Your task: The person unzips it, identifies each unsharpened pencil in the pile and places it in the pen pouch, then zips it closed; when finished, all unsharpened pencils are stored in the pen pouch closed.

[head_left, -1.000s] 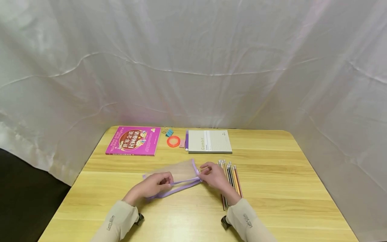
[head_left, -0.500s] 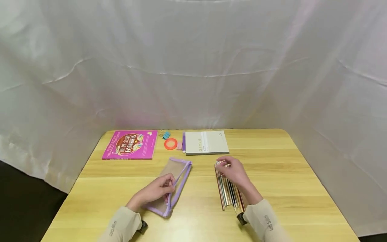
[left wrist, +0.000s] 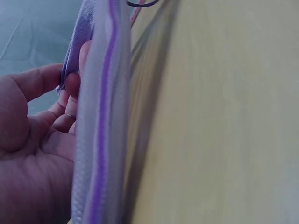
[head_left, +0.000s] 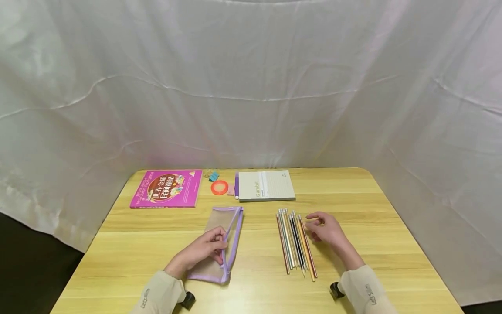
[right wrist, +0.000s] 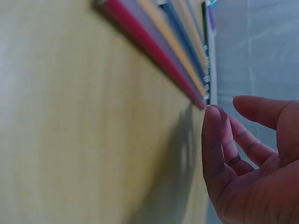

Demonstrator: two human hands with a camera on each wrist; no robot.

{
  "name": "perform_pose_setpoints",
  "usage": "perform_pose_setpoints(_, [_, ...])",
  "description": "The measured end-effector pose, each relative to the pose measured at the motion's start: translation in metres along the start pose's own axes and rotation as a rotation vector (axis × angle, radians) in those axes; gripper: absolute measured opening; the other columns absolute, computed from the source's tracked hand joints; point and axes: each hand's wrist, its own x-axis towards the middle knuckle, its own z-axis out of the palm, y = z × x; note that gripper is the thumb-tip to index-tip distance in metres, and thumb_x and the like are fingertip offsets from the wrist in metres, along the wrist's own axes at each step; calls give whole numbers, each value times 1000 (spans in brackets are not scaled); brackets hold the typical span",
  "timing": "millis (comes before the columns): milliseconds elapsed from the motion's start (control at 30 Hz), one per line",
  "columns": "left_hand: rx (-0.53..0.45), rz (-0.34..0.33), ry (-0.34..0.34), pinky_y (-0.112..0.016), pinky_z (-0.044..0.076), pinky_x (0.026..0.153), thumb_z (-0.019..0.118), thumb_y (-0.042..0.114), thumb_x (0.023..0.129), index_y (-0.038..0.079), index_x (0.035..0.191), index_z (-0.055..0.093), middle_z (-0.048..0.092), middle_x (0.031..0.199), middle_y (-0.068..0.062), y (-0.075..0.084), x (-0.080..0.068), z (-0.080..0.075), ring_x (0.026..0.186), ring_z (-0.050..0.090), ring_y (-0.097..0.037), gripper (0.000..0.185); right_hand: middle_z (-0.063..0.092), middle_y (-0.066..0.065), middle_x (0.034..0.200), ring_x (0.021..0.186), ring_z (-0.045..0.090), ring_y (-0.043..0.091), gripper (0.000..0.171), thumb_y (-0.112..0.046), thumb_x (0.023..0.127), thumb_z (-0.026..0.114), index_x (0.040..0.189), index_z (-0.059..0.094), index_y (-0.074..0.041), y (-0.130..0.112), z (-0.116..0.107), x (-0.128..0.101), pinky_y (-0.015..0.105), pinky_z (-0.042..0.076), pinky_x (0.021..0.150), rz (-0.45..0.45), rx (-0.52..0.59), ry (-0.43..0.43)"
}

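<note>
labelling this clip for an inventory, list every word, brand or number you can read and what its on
"世界金质 民间童话": title on the pink book
"Gambit": on the notepad
Too small or blurred: the book's side lettering, the notepad's fine print, marks on the left sleeve and right sleeve
None legible: pencils, purple-edged pouch

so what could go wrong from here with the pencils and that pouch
The pencils lie loose beside the right hand, so a nudge might scatter them. The left hand pinches one edge of the pouch, so its opening could narrow. One pencil tip looks pointed and might snag it.
</note>
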Motion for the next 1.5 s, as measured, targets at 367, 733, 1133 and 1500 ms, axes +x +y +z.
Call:
perform_pose_setpoints(367, [-117, 34, 4, -34, 64, 72, 51, 9, 107, 7, 104, 46, 50, 86, -3, -5, 6, 2, 74, 67, -18, 5, 62, 9, 86, 67, 62, 19, 39, 1, 93, 69, 130, 58, 6, 16, 5, 2, 29, 58, 58, -3, -43, -39])
perform_pose_setpoints(733, [-151, 80, 14, -31, 63, 71, 53, 13, 107, 5, 106, 46, 51, 86, -1, -11, 8, 2, 72, 67, -16, 10, 66, 13, 89, 62, 65, 19, 43, 8, 87, 69, 129, 59, 6, 17, 10, 2, 31, 60, 57, -18, -103, 11])
perform_pose_setpoints(1133, [-160, 103, 17, -31, 64, 70, 50, 10, 107, 7, 105, 48, 52, 86, -1, -14, 8, 3, 71, 67, -15, 4, 65, 13, 86, 59, 65, 19, 50, 7, 82, 75, 128, 57, 4, 17, 12, 4, 34, 61, 55, -6, -139, 30])
perform_pose_setpoints(1500, [-185, 107, 43, -29, 63, 69, 49, 9, 107, 13, 103, 49, 50, 85, 0, -14, 8, 4, 70, 66, -13, 6, 64, 13, 87, 59, 65, 19, 52, 9, 78, 74, 128, 58, 3, 16, 15, 8, 34, 61, 54, 20, -178, 53])
